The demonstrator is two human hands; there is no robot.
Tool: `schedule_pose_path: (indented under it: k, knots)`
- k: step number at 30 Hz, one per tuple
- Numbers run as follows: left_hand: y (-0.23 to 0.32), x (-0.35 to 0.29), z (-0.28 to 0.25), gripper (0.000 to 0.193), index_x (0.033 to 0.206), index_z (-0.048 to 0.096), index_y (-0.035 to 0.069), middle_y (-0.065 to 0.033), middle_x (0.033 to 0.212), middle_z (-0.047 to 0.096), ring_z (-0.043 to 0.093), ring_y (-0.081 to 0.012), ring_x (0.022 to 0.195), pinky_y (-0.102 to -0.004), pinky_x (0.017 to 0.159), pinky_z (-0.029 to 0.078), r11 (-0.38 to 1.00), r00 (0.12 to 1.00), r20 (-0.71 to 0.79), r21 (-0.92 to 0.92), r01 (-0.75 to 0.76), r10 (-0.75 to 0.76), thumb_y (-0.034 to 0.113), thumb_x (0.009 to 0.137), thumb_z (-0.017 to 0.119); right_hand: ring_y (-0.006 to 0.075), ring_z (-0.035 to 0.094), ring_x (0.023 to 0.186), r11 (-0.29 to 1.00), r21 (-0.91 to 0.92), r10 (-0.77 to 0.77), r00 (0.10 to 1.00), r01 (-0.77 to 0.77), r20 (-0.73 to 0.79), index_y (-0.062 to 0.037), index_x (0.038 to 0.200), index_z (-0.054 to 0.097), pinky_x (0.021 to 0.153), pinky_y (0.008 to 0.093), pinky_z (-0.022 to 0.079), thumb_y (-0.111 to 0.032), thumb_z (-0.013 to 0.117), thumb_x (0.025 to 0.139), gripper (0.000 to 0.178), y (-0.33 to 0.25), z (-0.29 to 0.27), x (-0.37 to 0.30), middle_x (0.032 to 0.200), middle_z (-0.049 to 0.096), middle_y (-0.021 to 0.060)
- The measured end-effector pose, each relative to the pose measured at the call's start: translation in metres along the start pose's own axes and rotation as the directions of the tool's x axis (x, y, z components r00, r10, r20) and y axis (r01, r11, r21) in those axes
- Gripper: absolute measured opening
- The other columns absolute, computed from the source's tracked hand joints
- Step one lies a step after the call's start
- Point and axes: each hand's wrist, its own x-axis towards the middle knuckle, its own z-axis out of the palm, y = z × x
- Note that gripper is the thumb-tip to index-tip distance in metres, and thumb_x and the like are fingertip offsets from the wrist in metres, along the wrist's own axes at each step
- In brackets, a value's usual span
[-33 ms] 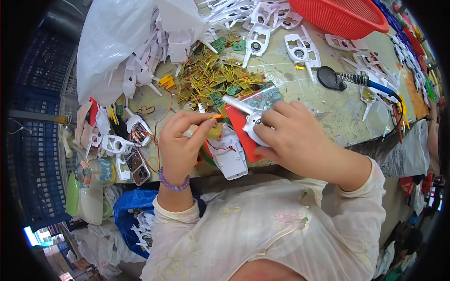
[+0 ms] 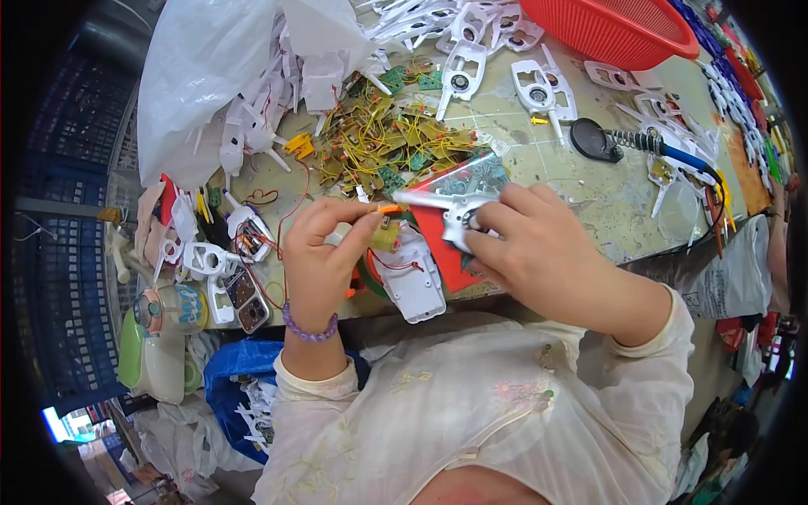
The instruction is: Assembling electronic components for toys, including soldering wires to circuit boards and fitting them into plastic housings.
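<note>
My left hand (image 2: pixel 324 244) pinches a small orange plastic piece (image 2: pixel 388 209) between thumb and forefinger. In my right hand (image 2: pixel 539 240) is a white toy walkie-talkie casing (image 2: pixel 461 220); its long antenna lies nearly level and points left, its tip close to the orange piece. My fingers cover part of the casing. Below the hands, at the table's front edge, lies a white housing (image 2: pixel 410 282) with a red wire, beside a yellowish translucent roll (image 2: pixel 386 236). Under the casing is a flat red item (image 2: pixel 454 268), with a clear bag of small parts (image 2: pixel 471 181) behind it.
A heap of circuit boards with yellow wires (image 2: pixel 379 143) lies ahead. White casings (image 2: pixel 461 80) and a red basket (image 2: pixel 619 34) stand farther back. To the right a soldering iron (image 2: pixel 673 153) sits in its coil holder. A phone (image 2: pixel 249 303) and jar (image 2: pixel 177 308) are at left.
The casing in my right hand has turned so its antenna is more level, and it has shifted slightly left. My left hand still pinches the orange piece, almost unmoved.
</note>
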Motion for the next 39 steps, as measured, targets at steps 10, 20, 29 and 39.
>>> schedule_pose_path:
  k: [10,20,29,39]
  knots:
    - [0.017,0.01,0.028,0.013,0.079,0.067,0.005,-0.0065,0.091,0.067,0.064,-0.0243,0.085,-0.035,0.073,0.051,0.909,0.87,0.267,-0.095,-0.405,0.415,0.004,0.067,0.073,0.024,0.056,0.107,0.986,-0.068,-0.164,0.974,0.155,-0.159,-0.0058,0.076,0.063,0.095,0.0405,0.044,-0.014,0.06,0.07,0.011,0.032,0.011,-0.012,0.102,0.064,0.0049]
    - [0.022,0.002,0.053,0.01,0.077,0.065,0.004,-0.0056,0.087,0.07,0.066,-0.0231,0.085,-0.0352,0.077,0.053,0.922,0.879,0.327,0.052,-0.383,0.346,0.004,0.068,0.071,0.0291,0.058,0.106,0.985,0.035,-0.153,0.952,0.168,-0.267,-0.0029,0.093,0.063,0.087,0.0402,0.049,-0.01,0.06,0.07,0.024,0.042,0.026,-0.016,0.111,0.063,0.0085]
    - [0.02,0.001,0.053,0.007,0.076,0.066,0.002,-0.0093,0.087,0.071,0.067,-0.0225,0.076,-0.0352,0.079,0.052,0.939,0.895,0.303,0.006,-0.345,0.327,0.0,0.069,0.069,0.0103,0.059,0.077,0.673,0.73,0.74,0.095,-0.122,-0.666,0.0017,0.103,0.06,0.067,0.0238,0.048,0.0,0.059,0.088,0.015,0.059,0.051,-0.101,0.092,0.063,0.0103]
    - [0.019,-0.001,0.055,0.007,0.075,0.066,0.002,-0.0049,0.086,0.071,0.067,-0.0214,0.073,-0.0343,0.08,0.053,0.923,0.896,0.274,0.062,-0.379,0.35,0.004,0.07,0.071,0.0017,0.041,0.064,0.524,0.828,0.85,0.051,-0.199,-0.525,-0.0026,0.119,0.058,0.053,0.0178,0.03,-0.018,0.066,0.088,0.035,0.139,0.012,-0.123,0.08,0.051,-0.0023]
